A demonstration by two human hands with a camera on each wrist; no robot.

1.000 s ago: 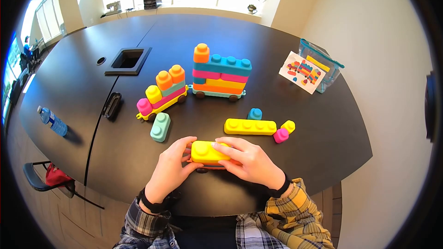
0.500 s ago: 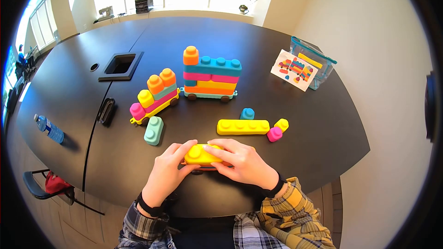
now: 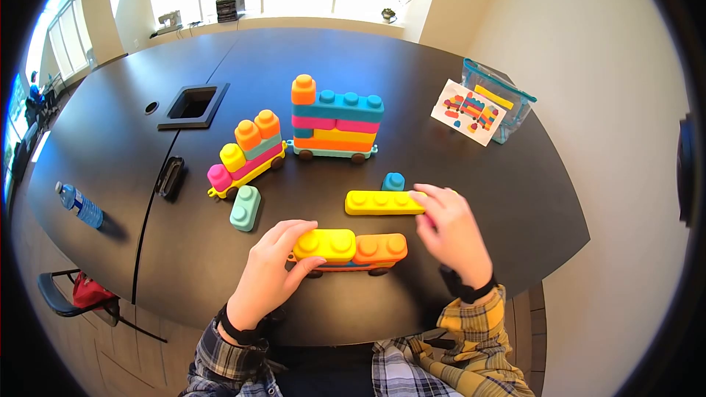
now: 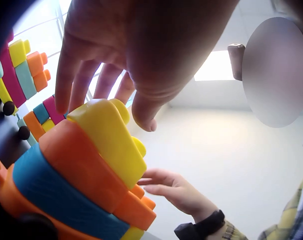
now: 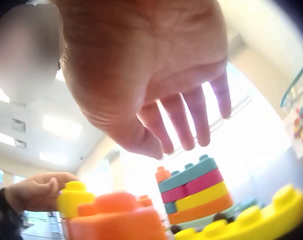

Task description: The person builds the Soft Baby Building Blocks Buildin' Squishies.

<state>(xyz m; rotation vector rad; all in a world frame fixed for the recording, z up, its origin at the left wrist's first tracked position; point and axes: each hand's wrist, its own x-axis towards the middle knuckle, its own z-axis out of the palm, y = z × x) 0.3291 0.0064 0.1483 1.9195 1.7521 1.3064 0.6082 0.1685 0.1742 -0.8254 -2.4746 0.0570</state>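
Note:
My left hand holds the left end of a yellow two-stud block, thumb on the near side and fingers on the far side. This block sits on a toy train car with an orange base and dark wheels, beside an orange block on the same car. A blue layer shows lower down. My right hand, fingers extended and nothing in its grasp, is over the right end of a long yellow block. It hides the small yellow and pink blocks there. Behind the long block stands a small blue block.
Two built train cars, one yellow-based and one mint-based, stand farther back. A mint block lies left of my hands. A picture card leans on a clear bag. A water bottle is far left.
My right hand has left the train car and moved right and away from me, uncovering the orange block. The left hand stays at the yellow block.

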